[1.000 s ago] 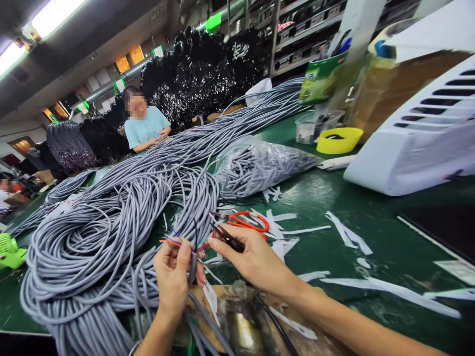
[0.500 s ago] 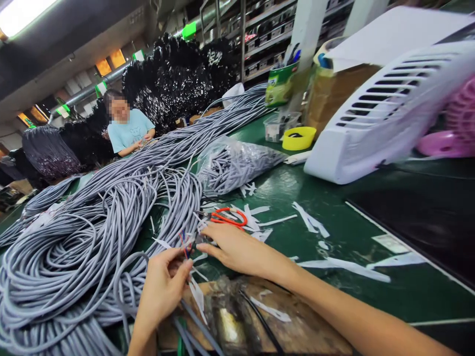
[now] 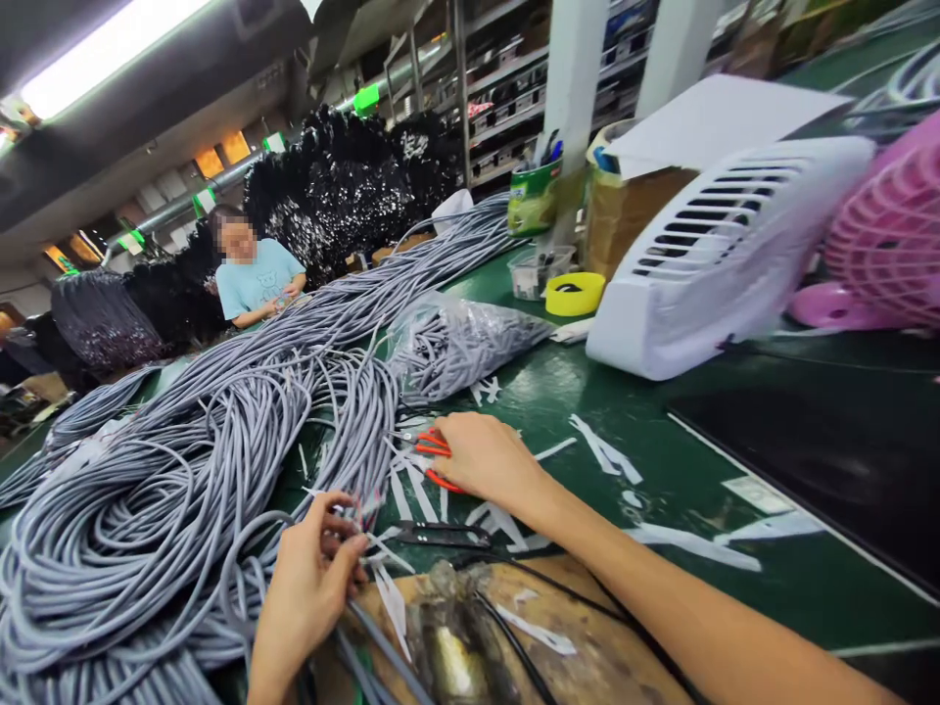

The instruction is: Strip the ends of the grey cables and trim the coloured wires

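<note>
My left hand (image 3: 312, 578) is closed around the end of a grey cable (image 3: 389, 646), whose thin wires show blurred at the fingertips. My right hand (image 3: 481, 452) has its fingers on the red-handled scissors (image 3: 432, 446); the blades point left toward the cable pile, and the palm hides part of the handles. Between the hands a slim black tool (image 3: 445, 535) lies on the green tabletop, its kind unclear. White strips (image 3: 415, 490) are scattered around the scissors. Below the hands a worn wooden board (image 3: 580, 607) carries a taped metallic block (image 3: 455, 646).
Coiled grey cables (image 3: 168, 490) heap up on the left. Beyond the scissors lies a clear bag (image 3: 470, 343) of short grey pieces. A white louvred casing (image 3: 705, 264), a pink fan (image 3: 892, 235) and a yellow ring (image 3: 575, 294) stand at right. A co-worker (image 3: 260, 279) sits across.
My right hand has moved up and away from the left hand's wires onto the scissors. The black tool now shows on the table. My left hand stays on the cable.
</note>
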Demonstrator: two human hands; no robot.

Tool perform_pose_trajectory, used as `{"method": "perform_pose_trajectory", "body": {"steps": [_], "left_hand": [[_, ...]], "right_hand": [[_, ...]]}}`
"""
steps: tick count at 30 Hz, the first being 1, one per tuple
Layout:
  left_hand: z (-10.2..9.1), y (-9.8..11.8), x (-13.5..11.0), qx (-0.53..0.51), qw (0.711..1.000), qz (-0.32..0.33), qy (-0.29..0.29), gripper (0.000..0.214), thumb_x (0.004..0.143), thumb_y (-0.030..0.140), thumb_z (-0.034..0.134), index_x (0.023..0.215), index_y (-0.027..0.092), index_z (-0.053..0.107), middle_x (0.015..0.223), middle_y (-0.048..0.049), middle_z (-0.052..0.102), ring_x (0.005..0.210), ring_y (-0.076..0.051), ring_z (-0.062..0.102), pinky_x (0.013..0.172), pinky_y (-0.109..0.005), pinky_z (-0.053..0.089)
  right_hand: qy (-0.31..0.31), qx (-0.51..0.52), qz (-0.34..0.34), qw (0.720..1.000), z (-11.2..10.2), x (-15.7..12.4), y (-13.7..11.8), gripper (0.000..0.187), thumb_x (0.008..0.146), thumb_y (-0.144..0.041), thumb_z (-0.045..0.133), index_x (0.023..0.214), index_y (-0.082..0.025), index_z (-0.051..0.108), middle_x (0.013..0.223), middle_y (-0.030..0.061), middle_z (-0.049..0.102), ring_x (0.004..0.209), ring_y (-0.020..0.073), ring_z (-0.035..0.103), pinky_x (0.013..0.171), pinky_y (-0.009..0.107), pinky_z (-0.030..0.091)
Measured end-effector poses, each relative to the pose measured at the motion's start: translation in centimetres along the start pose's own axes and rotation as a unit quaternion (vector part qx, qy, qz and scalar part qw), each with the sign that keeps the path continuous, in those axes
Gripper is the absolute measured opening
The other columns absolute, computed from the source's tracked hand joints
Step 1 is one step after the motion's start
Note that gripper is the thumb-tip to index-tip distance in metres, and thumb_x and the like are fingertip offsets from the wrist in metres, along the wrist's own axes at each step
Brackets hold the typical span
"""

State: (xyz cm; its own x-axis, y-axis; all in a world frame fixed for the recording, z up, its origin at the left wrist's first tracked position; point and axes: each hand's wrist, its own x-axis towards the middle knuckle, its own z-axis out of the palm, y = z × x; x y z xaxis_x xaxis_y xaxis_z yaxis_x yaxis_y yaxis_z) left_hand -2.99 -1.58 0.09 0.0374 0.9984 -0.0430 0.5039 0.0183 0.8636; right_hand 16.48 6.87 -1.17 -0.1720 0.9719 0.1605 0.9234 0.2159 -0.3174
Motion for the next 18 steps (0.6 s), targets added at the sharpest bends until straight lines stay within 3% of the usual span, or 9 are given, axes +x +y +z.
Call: {"method": "perform_pose_trajectory", "body": {"steps": [3, 5, 6, 8, 10, 12, 15, 18], "left_hand": [[-1.1, 0.1, -0.5, 0.053, 0.999, -0.006, 0.005, 0.022, 0.068, 0.023, 0.061, 0.088, 0.014, 0.062, 0.065, -0.0015, 0.061, 0.052, -0.012, 0.056, 0.047, -0.019, 0.043], [-1.5, 0.2, -0.7, 0.056, 0.998, 0.005, 0.026, 0.015, 0.066, 0.023, 0.063, 0.077, 0.013, 0.066, 0.061, -0.0021, 0.061, 0.053, -0.013, 0.056, 0.049, -0.02, 0.043], [-1.5, 0.2, -0.7, 0.04, 0.998, 0.009, 0.042, 0.014, 0.067, 0.024, 0.063, 0.074, 0.013, 0.067, 0.059, -0.0023, 0.061, 0.053, -0.013, 0.057, 0.05, -0.02, 0.044], [-1.3, 0.3, -0.6, -0.014, 0.997, 0.014, 0.081, 0.016, 0.069, 0.028, 0.062, 0.073, 0.013, 0.065, 0.055, -0.0016, 0.06, 0.049, -0.013, 0.057, 0.048, -0.02, 0.045], [-0.8, 0.3, -0.4, -0.065, 0.991, 0.02, 0.117, 0.018, 0.068, 0.029, 0.063, 0.075, 0.013, 0.064, 0.051, 0.0005, 0.058, 0.043, -0.012, 0.055, 0.044, -0.02, 0.044], [-0.3, 0.2, -0.3, -0.095, 0.985, 0.025, 0.144, 0.017, 0.066, 0.029, 0.065, 0.073, 0.013, 0.062, 0.049, 0.0022, 0.055, 0.039, -0.011, 0.052, 0.04, -0.019, 0.042], [0.4, 0.2, -0.1, -0.124, 0.977, 0.03, 0.171, 0.016, 0.063, 0.027, 0.067, 0.067, 0.014, 0.058, 0.05, 0.0027, 0.055, 0.038, -0.009, 0.05, 0.039, -0.018, 0.041], [0.5, 0.1, -0.2, -0.121, 0.97, 0.046, 0.205, 0.016, 0.062, 0.025, 0.067, 0.062, 0.014, 0.055, 0.053, 0.0029, 0.054, 0.041, -0.008, 0.05, 0.041, -0.017, 0.041]], "right_hand": [[0.038, 0.025, 0.006, 0.999, -0.6, 0.0, 0.2, 0.017, 0.073, -0.015, 0.048, 0.082, -0.015, 0.062, 0.082, 0.0108, 0.069, 0.077, 0.0244, 0.065, 0.063, 0.029, 0.045], [0.09, 0.096, -0.002, 0.991, -0.5, 0.1, 0.4, 0.019, 0.075, -0.016, 0.047, 0.088, -0.016, 0.059, 0.082, 0.0084, 0.069, 0.076, 0.0216, 0.065, 0.067, 0.029, 0.046], [0.131, 0.16, -0.015, 0.978, -0.3, 0.2, 0.4, 0.018, 0.075, -0.018, 0.047, 0.09, -0.016, 0.057, 0.081, 0.0073, 0.068, 0.074, 0.0203, 0.065, 0.068, 0.029, 0.047], [0.219, 0.305, -0.048, 0.926, 0.1, 0.1, 0.3, 0.016, 0.077, -0.024, 0.049, 0.091, -0.018, 0.053, 0.08, 0.006, 0.066, 0.071, 0.0181, 0.064, 0.068, 0.028, 0.049], [0.266, 0.38, -0.078, 0.883, 0.3, -0.2, 0.0, 0.015, 0.078, -0.031, 0.05, 0.086, -0.019, 0.051, 0.079, 0.0056, 0.064, 0.069, 0.0169, 0.062, 0.066, 0.028, 0.049], [0.254, 0.369, -0.112, 0.887, 0.2, -0.6, -0.6, 0.018, 0.077, -0.037, 0.053, 0.078, -0.02, 0.05, 0.072, 0.0037, 0.061, 0.062, 0.0151, 0.058, 0.06, 0.026, 0.047], [0.188, 0.314, -0.194, 0.91, 0.1, -1.5, -1.8, 0.025, 0.075, -0.041, 0.055, 0.066, -0.02, 0.047, 0.06, 0.0, 0.054, 0.052, 0.0125, 0.049, 0.051, 0.024, 0.042], [0.142, 0.28, -0.248, 0.917, 0.3, -2.1, -2.6, 0.026, 0.076, -0.04, 0.055, 0.062, -0.02, 0.046, 0.058, -0.0004, 0.053, 0.05, 0.0118, 0.047, 0.048, 0.023, 0.04]]}}
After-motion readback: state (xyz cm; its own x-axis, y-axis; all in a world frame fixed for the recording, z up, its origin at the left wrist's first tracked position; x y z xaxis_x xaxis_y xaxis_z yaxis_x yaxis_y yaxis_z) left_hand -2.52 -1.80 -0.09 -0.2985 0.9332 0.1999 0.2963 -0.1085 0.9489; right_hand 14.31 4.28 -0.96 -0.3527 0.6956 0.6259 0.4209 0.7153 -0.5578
